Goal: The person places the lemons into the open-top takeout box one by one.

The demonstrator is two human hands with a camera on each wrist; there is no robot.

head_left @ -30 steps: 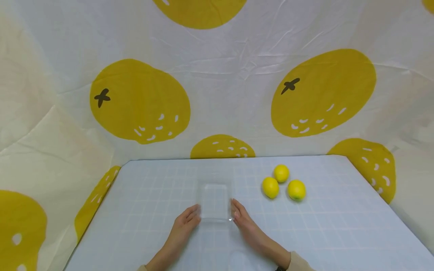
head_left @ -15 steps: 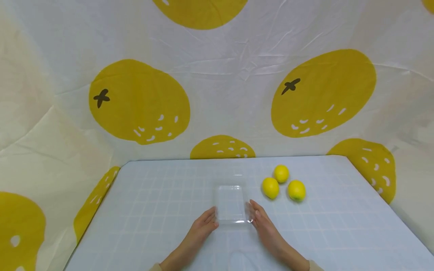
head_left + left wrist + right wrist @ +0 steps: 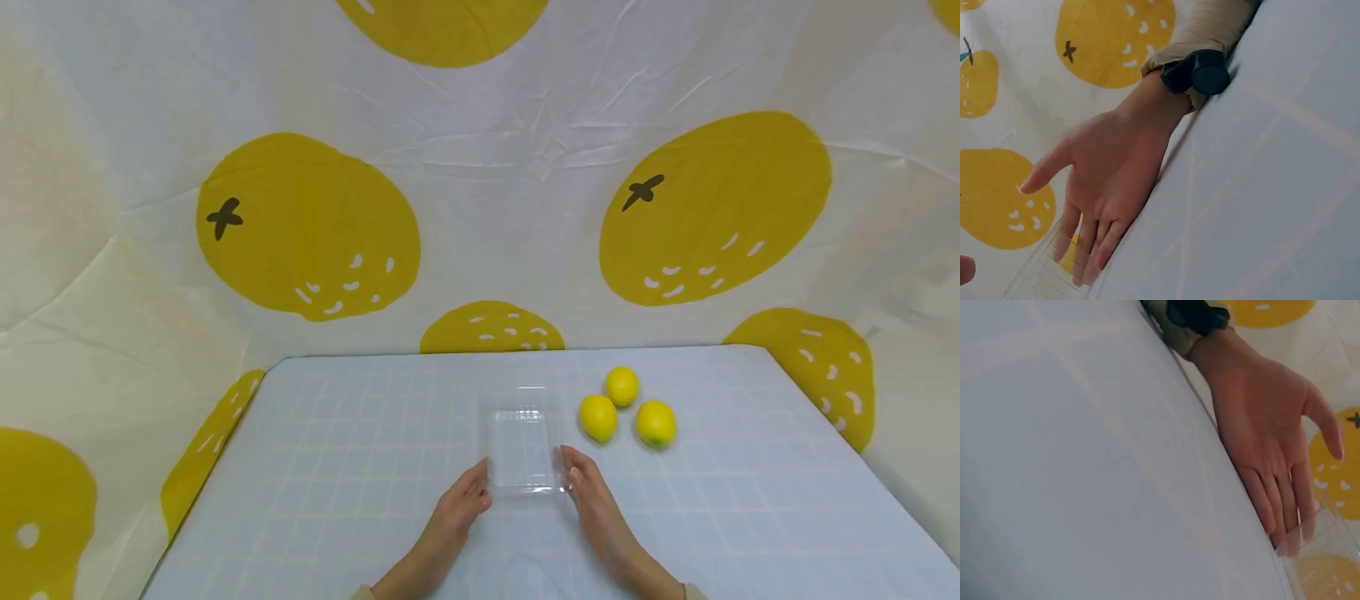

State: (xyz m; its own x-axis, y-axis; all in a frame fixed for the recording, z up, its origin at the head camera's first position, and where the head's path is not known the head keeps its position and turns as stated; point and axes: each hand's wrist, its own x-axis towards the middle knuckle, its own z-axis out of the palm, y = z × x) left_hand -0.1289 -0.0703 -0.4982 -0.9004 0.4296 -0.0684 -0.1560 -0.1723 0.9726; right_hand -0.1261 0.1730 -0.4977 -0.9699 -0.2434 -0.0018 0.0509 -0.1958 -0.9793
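Observation:
A clear plastic box (image 3: 522,490) stands on the table between both hands. My left hand (image 3: 453,518) lies along its left side, fingertips at the wall. On the opposite side my right hand (image 3: 603,510) touches the wall with extended fingers. The left wrist view looks across at the right hand (image 3: 1116,162), palm facing the camera, thumb spread and fingers straight against the clear plastic. Seen from the right wrist, the left hand (image 3: 1263,425) has its fingers straight too, their tips behind the clear plastic.
Three lemons sit right of the box: one nearest it (image 3: 598,417), another at the back (image 3: 622,387) and a third farther right (image 3: 656,423). A pale blue checked cloth (image 3: 360,467) covers the table. A fruit-printed curtain (image 3: 510,208) rises behind and at both sides.
Both hands and the clear box have shifted to the right together, closer to the lemons, mostly in the first half second. The lemons have stayed in place.

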